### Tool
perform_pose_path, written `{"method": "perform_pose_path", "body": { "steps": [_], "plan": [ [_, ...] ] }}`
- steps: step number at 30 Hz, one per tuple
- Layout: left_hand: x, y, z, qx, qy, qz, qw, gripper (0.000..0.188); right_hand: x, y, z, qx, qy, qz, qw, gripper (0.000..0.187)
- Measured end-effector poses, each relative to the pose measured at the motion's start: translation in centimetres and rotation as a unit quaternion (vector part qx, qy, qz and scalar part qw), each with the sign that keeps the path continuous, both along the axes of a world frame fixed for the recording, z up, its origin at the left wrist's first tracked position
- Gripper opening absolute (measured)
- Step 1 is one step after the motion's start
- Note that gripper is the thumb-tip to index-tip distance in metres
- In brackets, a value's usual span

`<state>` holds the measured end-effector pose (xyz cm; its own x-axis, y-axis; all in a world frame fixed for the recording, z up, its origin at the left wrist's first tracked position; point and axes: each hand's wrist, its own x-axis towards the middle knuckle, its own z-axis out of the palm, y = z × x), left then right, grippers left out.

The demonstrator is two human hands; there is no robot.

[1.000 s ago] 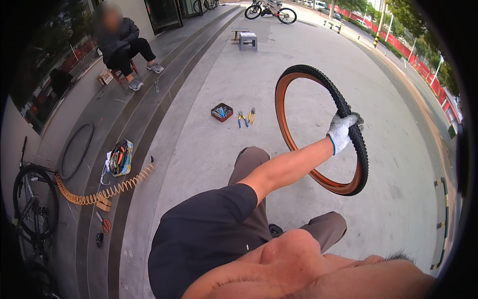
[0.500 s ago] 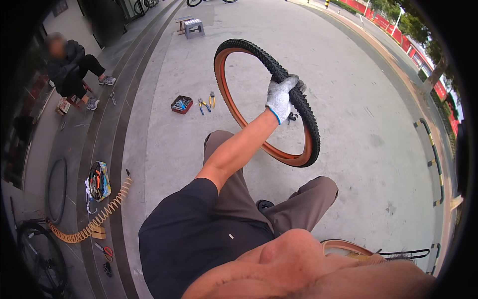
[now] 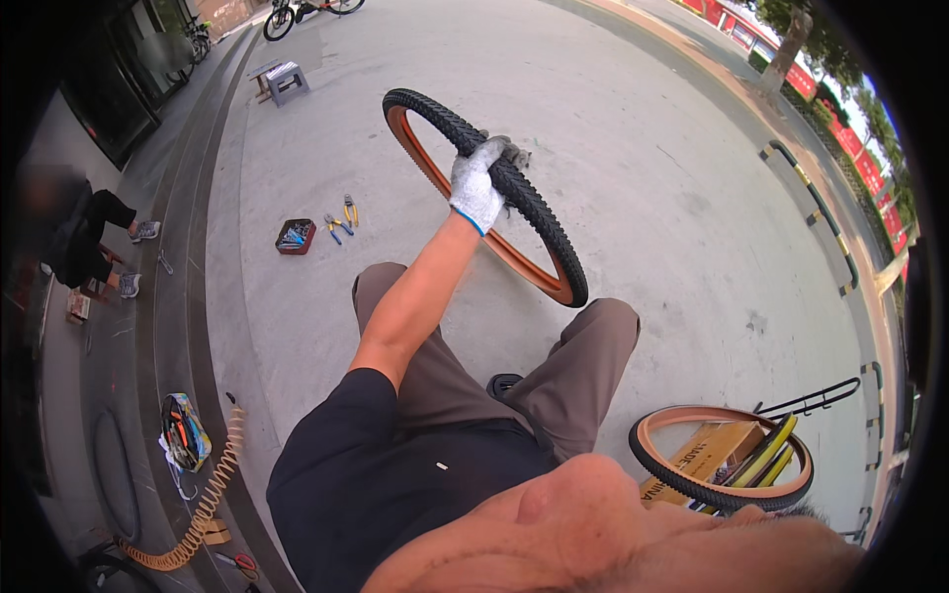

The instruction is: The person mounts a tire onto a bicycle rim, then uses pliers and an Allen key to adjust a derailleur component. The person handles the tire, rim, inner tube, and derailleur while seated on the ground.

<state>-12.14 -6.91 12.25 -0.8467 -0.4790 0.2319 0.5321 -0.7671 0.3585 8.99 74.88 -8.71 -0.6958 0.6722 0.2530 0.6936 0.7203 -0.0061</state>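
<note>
Well, the gloved left hand point(image 3: 481, 181) clasped the tyre point(image 3: 534, 209), right of the pliers point(image 3: 352, 211); gripped on one side only, it could have swung and twisted free if that hold slackened.

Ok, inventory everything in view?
Tyres: 2, black and tan, centre, lower right
Box: 1, brown, lower right
Tin: 1, dark red, mid-left
Pliers: 2, yellow and blue, beside tin
Bag: 1, multicoloured, left
Hose: 1, tan, left
Ring: 1, dark, left
Scissors: 1, red, lower left
Stools: 2+, grey, brown, top left
Bikes: 2+, partly black, top left
Seated person: 1, dark clothes, left
Knees: 2, brown, centre
Left hand: 1, gloved white, gripping tyre
</note>
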Motion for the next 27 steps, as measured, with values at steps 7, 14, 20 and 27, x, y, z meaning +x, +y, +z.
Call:
{"method": "perform_pose_path", "body": {
  "steps": [7,14,20,27],
  "plan": [
    [-1.0,-1.5,-0.7,0.034,0.032,-0.042,0.998,0.031,6.8,11.4,7.6,-0.057,0.133,-0.053,0.988,0.05],
    [-1.7,-3.7,-1.8,-0.033,-0.021,-0.032,0.999,0.013,8.1,10.3,17.9,0.087,0.058,-0.129,0.986,0.032],
    [-2.4,-5.3,-2.3,-0.059,-0.037,-0.025,0.997,0.018,6.1,11.7,27.2,0.067,0.072,-0.237,0.967,0.034],
    [-4.0,-8.1,-4.1,-0.059,-0.053,-0.03,0.996,0.021,12.6,16.7,41.0,0.12,-0.053,-0.332,0.934,0.048]
  ]
}}
